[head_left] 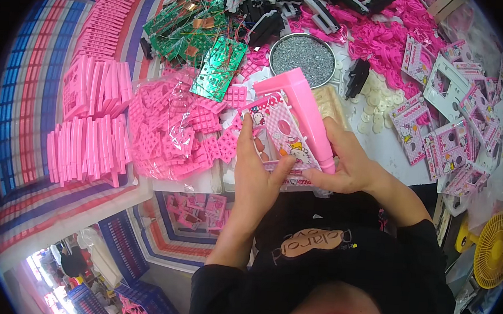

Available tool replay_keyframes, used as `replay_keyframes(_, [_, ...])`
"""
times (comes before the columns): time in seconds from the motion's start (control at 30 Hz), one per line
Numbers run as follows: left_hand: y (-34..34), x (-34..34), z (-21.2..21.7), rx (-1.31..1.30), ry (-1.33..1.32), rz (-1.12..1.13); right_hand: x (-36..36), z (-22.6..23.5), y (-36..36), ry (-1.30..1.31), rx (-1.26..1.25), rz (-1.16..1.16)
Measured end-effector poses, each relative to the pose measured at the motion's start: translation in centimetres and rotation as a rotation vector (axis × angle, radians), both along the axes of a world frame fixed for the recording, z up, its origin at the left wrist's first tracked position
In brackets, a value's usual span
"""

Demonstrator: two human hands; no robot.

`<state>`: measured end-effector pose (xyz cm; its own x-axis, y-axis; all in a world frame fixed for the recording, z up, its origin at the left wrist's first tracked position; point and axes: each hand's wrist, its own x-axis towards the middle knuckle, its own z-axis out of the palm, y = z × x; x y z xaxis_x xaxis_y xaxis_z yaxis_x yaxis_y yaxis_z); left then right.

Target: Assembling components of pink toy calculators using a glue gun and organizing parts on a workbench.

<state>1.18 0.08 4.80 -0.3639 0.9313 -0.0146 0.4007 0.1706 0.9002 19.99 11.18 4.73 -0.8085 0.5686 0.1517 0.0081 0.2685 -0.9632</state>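
2 hands (256, 179) (350, 163) hold a printed panel (278, 123) and pink casing (308, 111).

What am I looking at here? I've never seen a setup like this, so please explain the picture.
There is no machine: these are a person's bare left hand and right hand. The single picture comes from the left one of two fisheye cameras worn on the head, looking down, so straight edges bend near the rim. Picture left is the person's left.

The left hand holds a printed panel; the right holds a pink case just behind it.

On the work surface, pink parts stand in rows at left. Nearer the middle are pink button pads, green circuit boards and a dish of small metal pieces. More panels lie at right.
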Motion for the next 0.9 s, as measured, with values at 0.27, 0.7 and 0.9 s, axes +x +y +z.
replay_keyframes(0.27, [0.7, -1.7, 1.2, -0.100, 0.117, -0.028, -0.4, 0.5, -0.4, 0.159, -0.615, -0.012])
replay_keyframes(0.7, [-0.4, -0.6, -0.5, -0.069, 0.135, -0.050, -1.6, 0.4, -0.1, 0.067, -0.128, -0.005])
replay_keyframes(0.9, [-0.2, -1.0, 1.0, -0.150, 0.241, -0.087, -0.6, 0.7, 0.1, 0.037, -0.181, 0.038])
